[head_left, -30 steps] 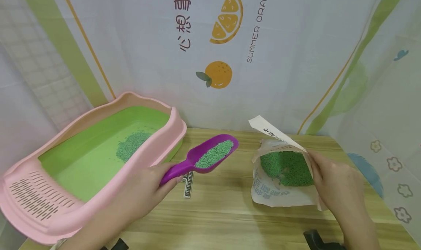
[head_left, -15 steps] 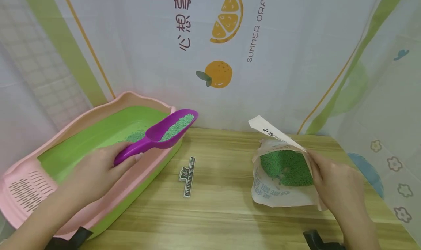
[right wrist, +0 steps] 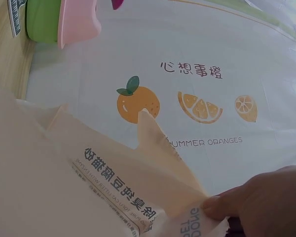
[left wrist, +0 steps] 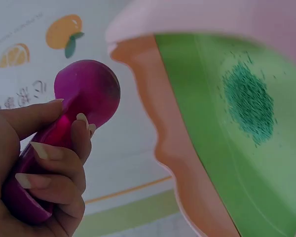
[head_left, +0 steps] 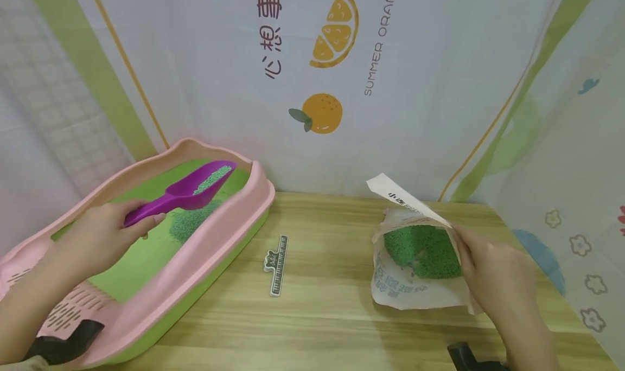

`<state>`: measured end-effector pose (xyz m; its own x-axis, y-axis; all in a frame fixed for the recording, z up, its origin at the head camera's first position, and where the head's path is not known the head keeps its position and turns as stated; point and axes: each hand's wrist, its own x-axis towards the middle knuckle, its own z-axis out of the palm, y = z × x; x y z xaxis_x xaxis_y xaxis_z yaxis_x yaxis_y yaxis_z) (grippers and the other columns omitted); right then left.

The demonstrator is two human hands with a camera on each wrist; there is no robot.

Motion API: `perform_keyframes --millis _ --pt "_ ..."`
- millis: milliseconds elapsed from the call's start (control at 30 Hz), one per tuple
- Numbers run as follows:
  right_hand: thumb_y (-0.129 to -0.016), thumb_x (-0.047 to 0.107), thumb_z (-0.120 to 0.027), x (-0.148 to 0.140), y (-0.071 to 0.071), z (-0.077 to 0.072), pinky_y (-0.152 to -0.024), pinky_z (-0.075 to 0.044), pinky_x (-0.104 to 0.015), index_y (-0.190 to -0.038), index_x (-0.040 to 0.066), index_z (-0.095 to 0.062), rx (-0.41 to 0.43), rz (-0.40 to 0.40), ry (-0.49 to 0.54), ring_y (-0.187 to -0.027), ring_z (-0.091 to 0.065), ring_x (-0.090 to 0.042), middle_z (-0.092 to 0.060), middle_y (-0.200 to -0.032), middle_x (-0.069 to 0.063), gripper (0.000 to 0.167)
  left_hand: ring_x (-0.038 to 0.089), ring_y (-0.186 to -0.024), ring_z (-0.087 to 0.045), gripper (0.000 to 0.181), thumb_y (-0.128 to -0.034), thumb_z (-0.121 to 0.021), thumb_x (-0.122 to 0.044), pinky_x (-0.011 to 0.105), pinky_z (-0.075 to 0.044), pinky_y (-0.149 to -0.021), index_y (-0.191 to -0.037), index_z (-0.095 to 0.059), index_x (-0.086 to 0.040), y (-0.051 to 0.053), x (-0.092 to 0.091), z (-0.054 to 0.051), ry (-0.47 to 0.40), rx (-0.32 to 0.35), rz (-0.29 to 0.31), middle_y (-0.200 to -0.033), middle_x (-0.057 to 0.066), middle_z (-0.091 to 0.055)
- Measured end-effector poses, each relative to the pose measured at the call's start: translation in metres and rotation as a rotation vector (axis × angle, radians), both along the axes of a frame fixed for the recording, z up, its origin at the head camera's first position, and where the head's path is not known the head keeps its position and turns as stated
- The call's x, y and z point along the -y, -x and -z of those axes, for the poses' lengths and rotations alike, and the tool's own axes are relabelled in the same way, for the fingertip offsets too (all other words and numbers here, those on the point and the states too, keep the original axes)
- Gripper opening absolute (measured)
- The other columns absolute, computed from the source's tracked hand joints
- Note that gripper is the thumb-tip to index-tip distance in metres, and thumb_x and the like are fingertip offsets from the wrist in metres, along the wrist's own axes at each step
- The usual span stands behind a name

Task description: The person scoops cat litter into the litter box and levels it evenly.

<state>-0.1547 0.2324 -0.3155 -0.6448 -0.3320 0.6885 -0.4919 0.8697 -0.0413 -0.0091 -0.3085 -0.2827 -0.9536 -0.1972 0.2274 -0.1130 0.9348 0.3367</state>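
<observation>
My left hand grips the handle of a purple scoop that carries green litter pellets. The scoop hangs above the pink-rimmed green litter box, where a small heap of green pellets lies on the floor of the box. In the left wrist view the fingers curl round the purple handle. My right hand pinches the top edge of an open paper bag of cat litter, holding its flap up. Green pellets show inside the bag; its lower part is hidden.
A bag clip with a ruler-like pattern lies on the wooden table between box and bag. A white curtain with orange prints stands behind, and another patterned sheet borders the right side.
My left hand has carried the loaded scoop leftward, from over the table to over the litter box. The bag clip has come into full view. My right hand stays on the bag.
</observation>
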Motion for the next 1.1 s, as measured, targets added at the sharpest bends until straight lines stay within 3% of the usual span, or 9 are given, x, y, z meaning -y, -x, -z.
perform_keyframes --millis 100,333,700,1100 --pt "-0.089 0.009 -0.073 0.000 0.001 0.001 -0.040 -0.019 -0.031 -0.112 0.007 -0.074 -0.006 -0.004 0.003 -0.041 -0.030 -0.014 -0.056 -0.049 -0.011 0.024 0.009 -0.048 -0.036 0.040 -0.1043 -0.052 -0.045 0.027 -0.030 -0.044 -0.094 -0.065 -0.009 0.005 0.015 0.004 0.017 0.030 0.001 -0.068 0.000 -0.055" --pt "-0.087 0.008 -0.074 0.000 0.002 -0.001 -0.040 -0.018 -0.030 -0.112 0.007 -0.075 -0.042 -0.016 0.009 -0.041 -0.028 -0.013 -0.058 -0.051 -0.013 0.025 0.007 -0.049 -0.035 0.030 -0.1029 -0.059 -0.031 0.026 -0.031 -0.045 -0.087 -0.067 -0.006 0.016 0.038 0.012 0.012 -0.007 0.039 -0.070 -0.002 -0.060" --pt "-0.087 0.008 -0.074 -0.001 0.001 0.001 -0.040 -0.019 -0.031 -0.113 0.008 -0.075 -0.019 -0.008 0.011 -0.041 -0.030 -0.014 -0.058 -0.051 -0.012 0.026 0.006 -0.052 -0.037 0.028 -0.1026 -0.060 -0.028 0.024 -0.033 -0.050 -0.092 -0.069 -0.004 0.023 0.072 0.019 0.005 0.131 0.089 -0.070 -0.003 -0.059" --pt "-0.088 0.009 -0.074 -0.002 0.001 0.000 -0.040 -0.020 -0.032 -0.113 0.008 -0.075 -0.026 -0.010 0.011 -0.040 -0.032 -0.015 -0.059 -0.052 -0.014 0.025 0.005 -0.057 -0.043 0.030 -0.1026 -0.059 -0.028 0.023 -0.035 -0.054 -0.087 -0.068 -0.004 0.030 0.086 0.027 0.081 0.254 0.100 -0.069 -0.004 -0.060"
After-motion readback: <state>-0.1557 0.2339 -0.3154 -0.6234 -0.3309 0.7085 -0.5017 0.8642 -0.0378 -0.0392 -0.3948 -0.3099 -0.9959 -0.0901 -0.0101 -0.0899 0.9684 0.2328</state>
